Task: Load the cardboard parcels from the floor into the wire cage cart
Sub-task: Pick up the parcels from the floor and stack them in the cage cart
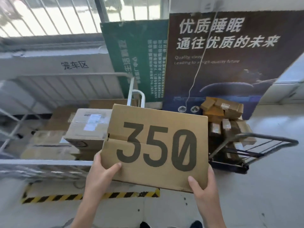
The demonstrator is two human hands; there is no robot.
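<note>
A brown cardboard box printed "350" (156, 145) is held up in front of me, tilted slightly. My left hand (102, 176) grips its lower left corner, thumb on the top face. At the lower right corner my right hand (204, 190) grips it the same way. To the left stands the wire cage cart (69, 83), its near rail low in view, with several cardboard parcels (88, 124) stacked inside. The box hangs just right of the cart's near corner.
A small black folding trolley (246, 145) piled with several small brown parcels (220, 111) stands to the right. A green board (138, 60) and a dark poster (222, 55) lean on the wall behind. Yellow-black hazard tape (65, 197) marks the floor.
</note>
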